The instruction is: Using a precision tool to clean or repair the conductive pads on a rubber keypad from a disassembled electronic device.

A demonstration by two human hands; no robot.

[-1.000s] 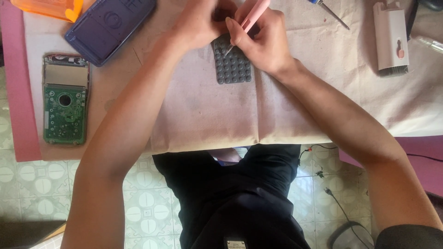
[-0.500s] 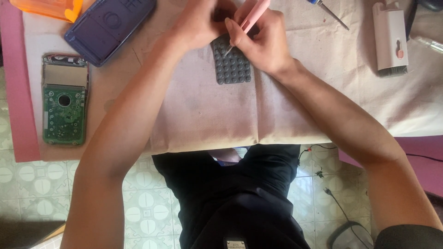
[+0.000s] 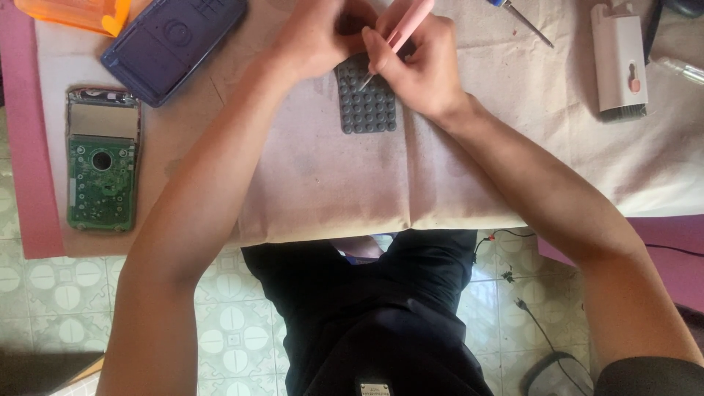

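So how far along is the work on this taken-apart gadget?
Done: the device is open, with the green circuit board and blue shell set aside. In hand: the left hand steadies the grey keypad while the right hand works a pink tool on it. Left: nothing is back together.

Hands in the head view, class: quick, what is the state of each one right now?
Left hand: closed, pinning the top end of the grey rubber keypad.
Right hand: closed on a pink pen-like tool, tip on the keypad.
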